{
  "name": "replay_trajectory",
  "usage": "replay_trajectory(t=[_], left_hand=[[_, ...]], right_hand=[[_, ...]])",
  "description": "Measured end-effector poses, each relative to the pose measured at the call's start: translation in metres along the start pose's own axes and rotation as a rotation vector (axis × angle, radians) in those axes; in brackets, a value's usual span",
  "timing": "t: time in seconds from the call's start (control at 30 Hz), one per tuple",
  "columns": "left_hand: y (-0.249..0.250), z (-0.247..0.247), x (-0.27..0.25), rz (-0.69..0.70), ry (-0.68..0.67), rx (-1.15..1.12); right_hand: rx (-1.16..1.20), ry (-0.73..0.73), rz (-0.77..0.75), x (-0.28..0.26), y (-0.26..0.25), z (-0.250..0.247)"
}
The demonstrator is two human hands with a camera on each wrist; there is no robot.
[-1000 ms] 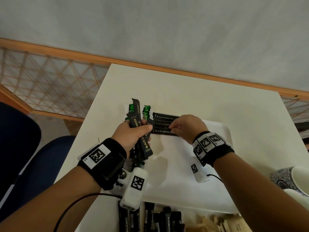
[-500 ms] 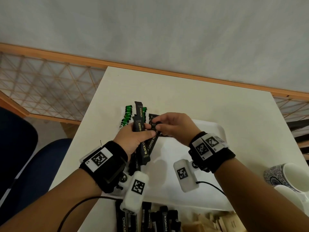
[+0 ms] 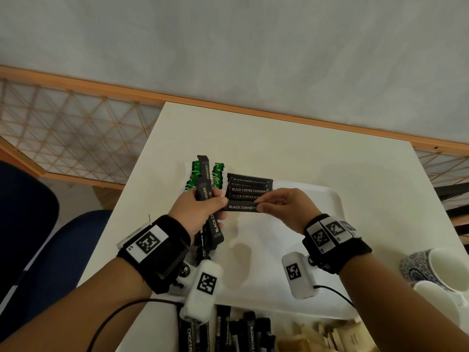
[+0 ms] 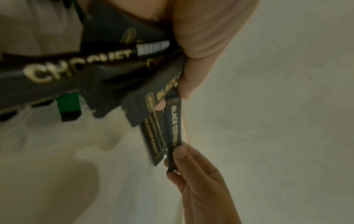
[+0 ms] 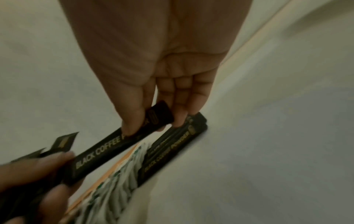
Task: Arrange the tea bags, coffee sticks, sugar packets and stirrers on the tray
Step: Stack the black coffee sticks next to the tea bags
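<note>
My left hand [image 3: 203, 209] grips a bundle of black coffee sticks [image 3: 206, 196] upright over the white tray's [image 3: 269, 252] far-left corner. My right hand [image 3: 258, 205] pinches the right end of one black coffee stick [image 3: 241, 207], held level. Its other end reaches my left thumb. Just beyond it, a row of black coffee sticks [image 3: 250, 185] lies side by side on the tray. Green-and-white packets [image 3: 195, 171] lie to their left. The right wrist view shows thumb and fingers [image 5: 134, 121] on the held stick [image 5: 107, 150], just above the row [image 5: 172, 148].
More black sticks [image 3: 241, 331] and pale wooden stirrers or brown packets [image 3: 324, 336] lie at the table's near edge. Two mugs [image 3: 436, 270] stand at the right. A blue chair [image 3: 50, 250] is left of the table [image 3: 279, 138].
My right hand went from the row to the bundle, took one stick, and has drawn it out to the right alongside the row's near side. My left hand stayed put.
</note>
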State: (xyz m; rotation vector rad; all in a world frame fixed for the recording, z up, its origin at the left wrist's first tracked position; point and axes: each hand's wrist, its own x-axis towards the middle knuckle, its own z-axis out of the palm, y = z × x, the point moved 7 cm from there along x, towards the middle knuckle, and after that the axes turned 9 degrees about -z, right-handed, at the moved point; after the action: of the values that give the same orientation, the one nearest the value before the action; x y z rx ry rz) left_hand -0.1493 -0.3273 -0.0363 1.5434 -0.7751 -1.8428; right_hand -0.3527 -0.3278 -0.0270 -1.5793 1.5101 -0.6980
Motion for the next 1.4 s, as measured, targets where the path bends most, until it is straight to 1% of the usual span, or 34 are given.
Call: replay_trajectory(t=[0.07, 0.13, 0.23, 0.4, 0.57, 0.83, 1.0, 1.1, 1.2, 1.33, 1.4], left_hand=[[0.003, -0.006, 0.002, 0.002, 0.041, -0.026], [0.007, -0.011, 0.003, -0.011, 0.072, -0.053], [0.008, -0.014, 0.004, -0.044, 0.097, -0.065], [0.007, -0.008, 0.003, -0.085, 0.053, -0.089], [0.006, -0.007, 0.002, -0.102, 0.038, -0.080], [0.003, -0.002, 0.002, -0.094, 0.003, -0.076], [0.002, 0.001, 0.003, -0.094, -0.016, -0.080], [0.001, 0.005, 0.003, -0.085, -0.050, -0.091], [0.000, 0.006, 0.003, -0.058, -0.085, -0.055], [0.000, 0.007, 0.003, -0.019, -0.084, 0.022], [0.000, 0.009, 0.002, 0.001, -0.086, 0.048]], right_hand=[[-0.124, 0.035, 0.032, 0.000, 0.012, -0.006], [-0.232, 0.011, 0.038, 0.000, 0.018, -0.004], [-0.246, -0.021, 0.058, 0.001, 0.021, 0.004], [-0.366, 0.008, 0.021, 0.011, 0.015, 0.009], [-0.448, 0.041, -0.030, 0.018, 0.011, 0.005], [-0.474, 0.063, 0.035, 0.018, 0.017, 0.000], [-0.480, 0.066, 0.036, 0.017, 0.017, 0.000], [-0.484, 0.074, 0.023, 0.019, 0.016, 0.000], [-0.488, 0.077, 0.009, 0.019, 0.017, 0.000], [-0.395, 0.170, -0.109, 0.015, 0.000, -0.004], [-0.233, 0.127, -0.111, 0.015, -0.011, 0.003]])
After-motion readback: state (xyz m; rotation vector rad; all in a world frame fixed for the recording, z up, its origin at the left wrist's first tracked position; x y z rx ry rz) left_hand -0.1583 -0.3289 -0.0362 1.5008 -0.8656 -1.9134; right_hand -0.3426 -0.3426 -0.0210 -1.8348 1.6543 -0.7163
